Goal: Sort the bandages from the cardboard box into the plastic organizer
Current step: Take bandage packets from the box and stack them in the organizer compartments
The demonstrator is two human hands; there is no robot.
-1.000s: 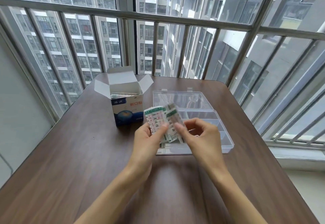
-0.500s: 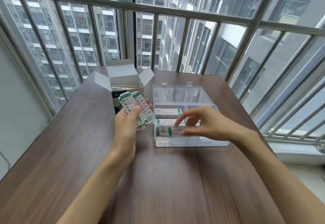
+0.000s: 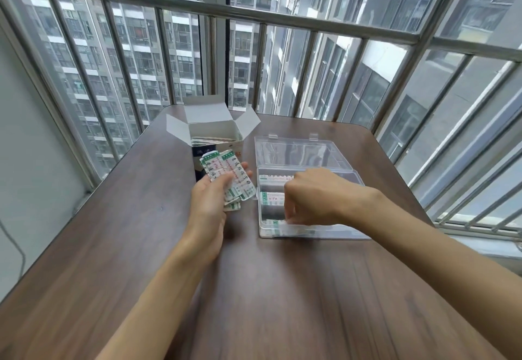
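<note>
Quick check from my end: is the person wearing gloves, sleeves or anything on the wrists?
No. Both forearms are bare as far up as the frame shows, with no sleeve in view. The left hand and right hand have no gloves, and no watch, bracelet or ring is visible.

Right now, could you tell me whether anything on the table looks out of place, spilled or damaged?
Nothing stands out. The box stands upright and open with bandages inside, the organizer lies open beside it, the left hand holds a fanned stack, and the right hand is setting a bandage into the nearest compartment.
</note>
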